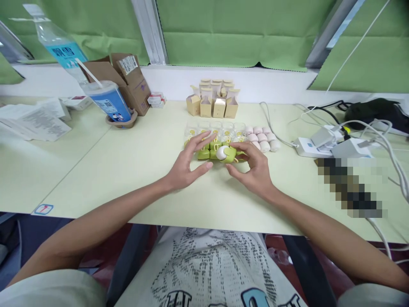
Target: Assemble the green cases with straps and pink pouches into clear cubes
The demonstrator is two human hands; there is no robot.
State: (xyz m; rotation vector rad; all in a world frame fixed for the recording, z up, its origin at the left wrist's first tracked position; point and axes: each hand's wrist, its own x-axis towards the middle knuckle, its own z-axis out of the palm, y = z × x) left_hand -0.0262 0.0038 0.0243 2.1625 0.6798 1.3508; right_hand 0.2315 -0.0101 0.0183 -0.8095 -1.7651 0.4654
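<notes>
Fingers of the right hand (254,170) touch a green-and-white piece (226,154) by the green row (203,154); I can't tell if that grip is closed. The left hand (183,169) spreads wide. Handling seems the step; the next move calls for a light pinch.

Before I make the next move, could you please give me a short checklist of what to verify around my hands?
1. Left hand free: ok; it is open and holds nothing.
2. Right hand at the green-and-white piece: ok; its fingers are at the piece's edge.
3. Grip on that piece firm: cannot tell.
4. Pale round pieces within reach: ok; they sit grouped just beyond the right hand.
5. Small cardboard boxes all closed: not ok; several have flaps raised.
6. Blue cup away from the hands: ok; it stands in its holder, well off to the left.
</notes>
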